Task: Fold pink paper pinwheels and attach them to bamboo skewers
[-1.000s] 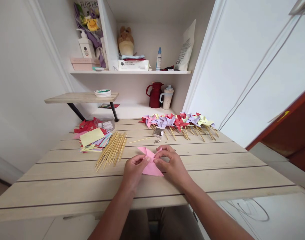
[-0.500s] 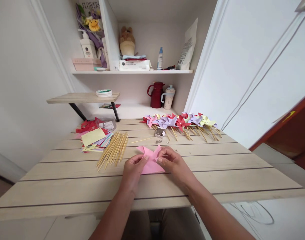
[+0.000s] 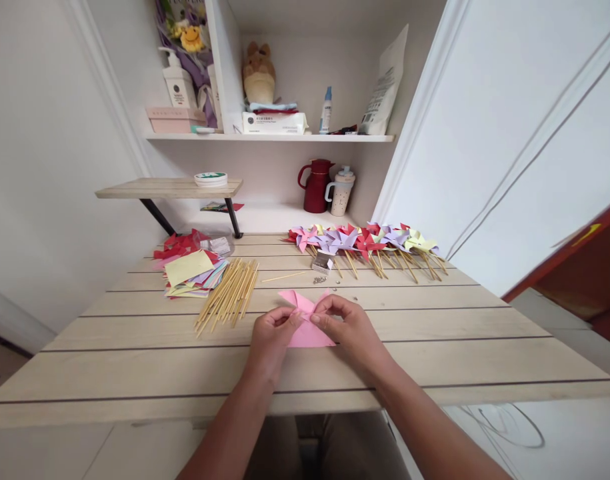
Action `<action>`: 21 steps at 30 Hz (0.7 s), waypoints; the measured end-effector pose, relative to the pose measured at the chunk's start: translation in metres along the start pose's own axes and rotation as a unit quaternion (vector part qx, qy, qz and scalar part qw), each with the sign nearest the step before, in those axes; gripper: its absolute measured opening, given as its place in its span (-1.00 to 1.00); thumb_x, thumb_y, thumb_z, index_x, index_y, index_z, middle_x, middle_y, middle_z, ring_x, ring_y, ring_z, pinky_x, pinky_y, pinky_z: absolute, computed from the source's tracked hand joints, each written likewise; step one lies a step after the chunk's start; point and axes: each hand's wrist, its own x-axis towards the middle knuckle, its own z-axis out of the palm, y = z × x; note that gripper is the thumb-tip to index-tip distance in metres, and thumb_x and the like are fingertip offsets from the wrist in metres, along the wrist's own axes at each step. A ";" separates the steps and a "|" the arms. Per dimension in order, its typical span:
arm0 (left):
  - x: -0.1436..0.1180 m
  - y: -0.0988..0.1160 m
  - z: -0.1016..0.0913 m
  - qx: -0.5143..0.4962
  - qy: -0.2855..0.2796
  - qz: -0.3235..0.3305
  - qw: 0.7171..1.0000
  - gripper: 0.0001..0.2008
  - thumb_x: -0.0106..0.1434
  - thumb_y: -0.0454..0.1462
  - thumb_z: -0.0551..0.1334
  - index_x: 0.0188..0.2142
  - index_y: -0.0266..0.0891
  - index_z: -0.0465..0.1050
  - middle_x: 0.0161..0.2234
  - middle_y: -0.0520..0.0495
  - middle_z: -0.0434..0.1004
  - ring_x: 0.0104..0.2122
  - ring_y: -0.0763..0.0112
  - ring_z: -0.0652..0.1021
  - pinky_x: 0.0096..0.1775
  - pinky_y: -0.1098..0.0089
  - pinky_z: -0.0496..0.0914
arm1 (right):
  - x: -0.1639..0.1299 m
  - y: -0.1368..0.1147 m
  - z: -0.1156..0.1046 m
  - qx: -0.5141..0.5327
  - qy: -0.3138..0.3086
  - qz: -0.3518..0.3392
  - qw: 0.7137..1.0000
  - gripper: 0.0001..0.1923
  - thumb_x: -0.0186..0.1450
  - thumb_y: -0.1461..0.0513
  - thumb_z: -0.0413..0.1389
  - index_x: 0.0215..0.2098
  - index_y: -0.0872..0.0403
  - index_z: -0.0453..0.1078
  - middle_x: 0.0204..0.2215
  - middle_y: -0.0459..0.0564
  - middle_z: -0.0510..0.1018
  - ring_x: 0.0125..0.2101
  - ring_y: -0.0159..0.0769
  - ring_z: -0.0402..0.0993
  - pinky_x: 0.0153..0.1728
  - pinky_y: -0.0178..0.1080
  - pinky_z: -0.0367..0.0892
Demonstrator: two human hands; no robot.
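Fingers (image 3: 290, 325) of the left hand (image 3: 269, 339) and the right hand (image 3: 353, 335) are pinched closed on the pink paper (image 3: 311, 338), near its middle, over the table (image 3: 435, 360), and it looks light, thin and easily creased, best taken gently at the folds.

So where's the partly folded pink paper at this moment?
In the head view, the pink paper is just below centre, pinched between the left hand and right hand, on the near side of the small box.
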 end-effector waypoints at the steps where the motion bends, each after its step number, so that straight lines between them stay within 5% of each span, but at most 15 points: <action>1: 0.000 0.000 0.000 -0.001 -0.001 -0.002 1.000 -0.76 -0.05 -0.13 0.47 -0.46 -0.27 0.62 -0.48 -0.02 0.55 -0.43 0.41 0.43 -0.35 0.44 0.26 | 0.001 0.000 0.001 -0.003 0.002 -0.005 1.000 -0.79 0.20 0.09 0.25 -0.45 0.04 0.42 -0.48 -0.09 0.45 -0.43 -0.29 0.33 -0.38 -0.25 0.26; 13: -0.002 0.002 -0.002 0.013 -0.017 -0.015 1.000 -0.74 -0.06 -0.11 0.46 -0.50 -0.27 0.60 -0.57 0.04 0.41 -0.53 0.49 0.31 -0.45 0.45 0.14 | 0.004 0.005 0.006 0.019 0.022 -0.009 1.000 -0.77 0.15 0.12 0.28 -0.44 0.03 0.34 -0.54 -0.15 0.42 -0.51 -0.36 0.30 -0.46 -0.28 0.19; 21: -0.002 0.002 -0.004 0.003 -0.061 -0.012 0.998 -0.73 0.03 -0.08 0.42 -0.44 -0.27 0.59 -0.50 0.02 0.45 -0.47 0.45 0.35 -0.39 0.45 0.20 | 0.001 0.003 0.009 0.069 0.033 0.046 0.996 -0.42 0.09 0.16 0.32 0.02 -0.03 0.22 -0.56 -0.25 0.41 -0.56 -0.36 0.31 -0.53 -0.33 0.18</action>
